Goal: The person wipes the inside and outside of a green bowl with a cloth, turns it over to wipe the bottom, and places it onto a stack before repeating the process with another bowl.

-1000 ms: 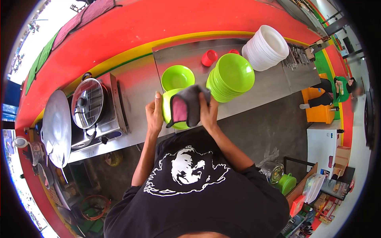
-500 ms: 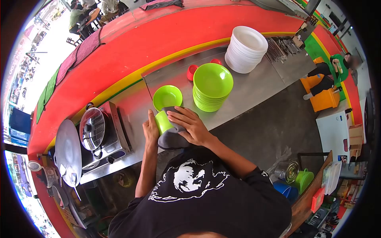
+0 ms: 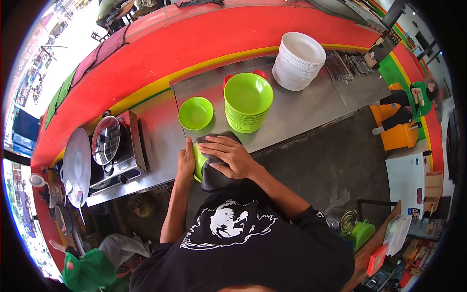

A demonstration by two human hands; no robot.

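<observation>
A green bowl [image 3: 198, 163] is held in front of my chest, near the counter's front edge. My left hand [image 3: 186, 161] grips its left side, thumb up along the rim. A dark grey cloth [image 3: 216, 179] covers much of the bowl, and my right hand [image 3: 231, 156] presses the cloth against it with fingers laid across. Just beyond, a single green bowl [image 3: 196, 113] stands on the metal counter [image 3: 296, 114]. To its right rises a stack of green bowls [image 3: 248, 100], with red cups [image 3: 259, 74] partly hidden behind.
White plates [image 3: 299, 61] are stacked farther right, beside bundled cutlery [image 3: 345, 65]. A stove with a glass-lidded pan [image 3: 107, 141] and a large metal lid [image 3: 77, 168] are at left. One person in green [image 3: 90, 270] is low at left; another [image 3: 413, 100] sits at right.
The bowl in my hands has turned, showing less of its green surface, and the cloth covers more of it. A person in green has appeared at lower left. The view has shifted slightly.
</observation>
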